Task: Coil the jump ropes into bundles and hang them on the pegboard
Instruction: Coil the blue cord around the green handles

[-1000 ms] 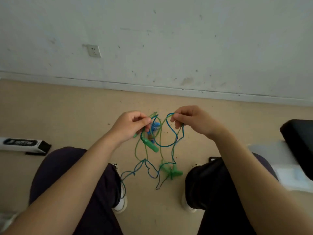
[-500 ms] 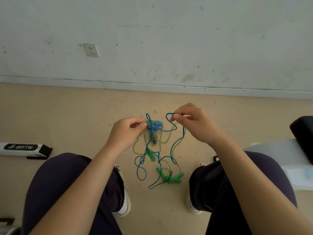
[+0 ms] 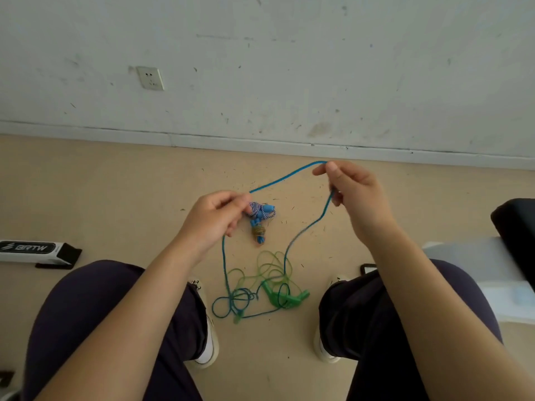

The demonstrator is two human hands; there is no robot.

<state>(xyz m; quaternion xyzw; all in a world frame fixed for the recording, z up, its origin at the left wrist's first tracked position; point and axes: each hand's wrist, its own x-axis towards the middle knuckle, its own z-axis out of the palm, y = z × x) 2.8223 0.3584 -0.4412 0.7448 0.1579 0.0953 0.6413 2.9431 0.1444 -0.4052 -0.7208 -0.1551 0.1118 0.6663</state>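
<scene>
A thin jump rope (image 3: 285, 176), blue fading to green, stretches between my two hands above the floor. My left hand (image 3: 215, 217) pinches it at centre; my right hand (image 3: 348, 192) pinches it higher, to the right. From both hands the cord hangs down into a loose tangle (image 3: 260, 287) with green handles (image 3: 285, 298) on the floor between my feet. Behind my left fingertips a bundled rope with blue handles (image 3: 262, 217) lies on the floor. No pegboard is in view.
A grey wall with a socket (image 3: 150, 78) stands ahead. On the beige floor lies a black and white box (image 3: 37, 251) at left. A black object (image 3: 518, 233) and a white sheet (image 3: 477, 267) sit at right. My knees frame the tangle.
My hands have drawn apart, the right one rising up and to the right. The blue cord is now pulled out long between them, and the tangle with the green handles has dropped to the floor.
</scene>
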